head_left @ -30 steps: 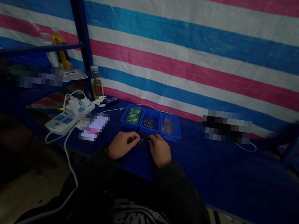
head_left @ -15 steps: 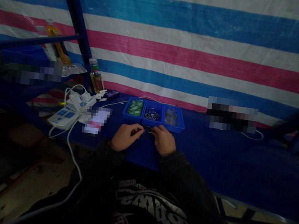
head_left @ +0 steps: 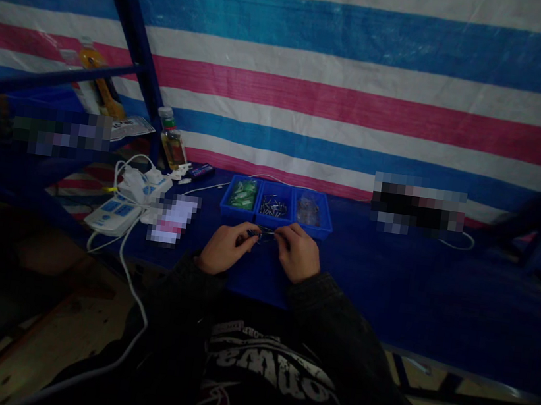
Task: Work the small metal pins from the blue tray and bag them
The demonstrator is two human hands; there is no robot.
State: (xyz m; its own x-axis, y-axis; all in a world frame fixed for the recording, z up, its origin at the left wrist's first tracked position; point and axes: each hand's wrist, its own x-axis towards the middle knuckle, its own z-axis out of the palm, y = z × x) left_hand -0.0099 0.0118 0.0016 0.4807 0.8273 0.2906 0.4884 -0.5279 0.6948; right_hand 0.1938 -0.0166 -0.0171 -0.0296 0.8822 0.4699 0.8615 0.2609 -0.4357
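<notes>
My hands meet near the worktop's (head_left: pixel 363 288) front edge, just short of three blue trays joined in a row. Thin metal pieces (head_left: pixel 269 231) lie between my fingertips. My left hand (head_left: pixel 225 247) is narrowed to a pinch on some of them; my right hand (head_left: pixel 298 254) is narrowed too, its fingertips at the end of a piece, but it is too dark to tell whether it grips.

The trays' near walls stand right beyond my fingers, so I have little room forward. The left tray (head_left: pixel 238 214) holds green packets, the middle tray (head_left: pixel 272 221) more metal pieces, and the right tray (head_left: pixel 315 232) clear plastic. Behind them a thin white cable runs near the foot of the striped sheet (head_left: pixel 285 88).

On my left, a strip of blue separates my hand from the blurred-out phone (head_left: pixel 175 220). Past that, a white power strip (head_left: pixel 112 216) sits close to the edge, and its cord (head_left: pixel 132 290) drops over the side by my left sleeve. The bottle (head_left: pixel 174 148) stands farther back, by the blue post (head_left: pixel 135 38).

On my right the surface runs wide, with a blurred-out dark thing (head_left: pixel 417 207) well apart, at the back.
</notes>
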